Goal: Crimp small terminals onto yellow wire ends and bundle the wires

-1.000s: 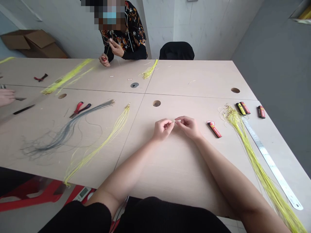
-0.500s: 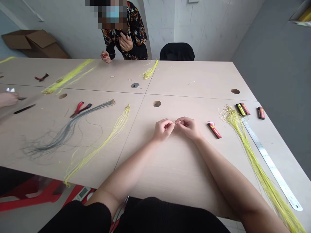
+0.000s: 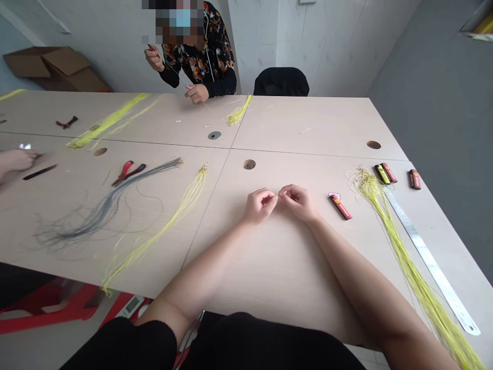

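Observation:
My left hand (image 3: 259, 206) and my right hand (image 3: 299, 202) meet fingertip to fingertip above the table, both closed in a pinch. Whatever lies between the fingertips is too small to name; only a pale yellowish speck shows there. To the right of my right hand lies a red lighter (image 3: 340, 207) over a small red-edged label (image 3: 334, 196). Further right, a bundle of yellow cords (image 3: 398, 246) runs down toward the table's near right corner. Left of my left hand lies a thinner bundle of yellow cords (image 3: 169, 222).
A steel ruler (image 3: 427, 254) and more lighters (image 3: 414, 179) lie at the right. Grey cords (image 3: 103, 208) and red-handled pliers (image 3: 127, 173) lie at the left. A co-worker (image 3: 219, 46) works across the table; another person's hand (image 3: 17, 160) is at the left edge.
My hands stay nearly in place, fingertips still together. Across the table, the co-worker's one hand has risen while the other has lowered, with a thin strand stretched between them.

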{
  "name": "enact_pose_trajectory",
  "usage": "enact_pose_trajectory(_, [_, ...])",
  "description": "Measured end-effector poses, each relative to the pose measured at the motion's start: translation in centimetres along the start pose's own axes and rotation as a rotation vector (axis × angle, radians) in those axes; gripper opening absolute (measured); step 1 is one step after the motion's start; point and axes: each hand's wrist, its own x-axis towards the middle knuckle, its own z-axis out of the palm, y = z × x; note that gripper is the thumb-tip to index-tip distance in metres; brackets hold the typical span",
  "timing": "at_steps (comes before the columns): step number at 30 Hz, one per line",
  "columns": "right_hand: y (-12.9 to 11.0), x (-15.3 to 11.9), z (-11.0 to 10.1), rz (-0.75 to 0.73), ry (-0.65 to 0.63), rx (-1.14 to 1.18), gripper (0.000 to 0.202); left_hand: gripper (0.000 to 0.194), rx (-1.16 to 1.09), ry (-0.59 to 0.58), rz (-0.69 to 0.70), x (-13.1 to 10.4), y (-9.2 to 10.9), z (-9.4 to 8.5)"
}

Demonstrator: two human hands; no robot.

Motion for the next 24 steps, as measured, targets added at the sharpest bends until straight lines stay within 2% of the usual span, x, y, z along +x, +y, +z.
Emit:
enact_pose_trajectory(14, [0.13,-0.06,0.02,-0.063,-0.013,-0.036,0.025,0.026,0.037,-0.025,-0.025,0.03,-0.26,-0.08])
enact_pose_trajectory(24, [-0.15,-0.02,0.00,-0.062,-0.009,-0.035,0.025,0.028,0.088,-0.025,0.024,-0.04,-0.11,-0.25])
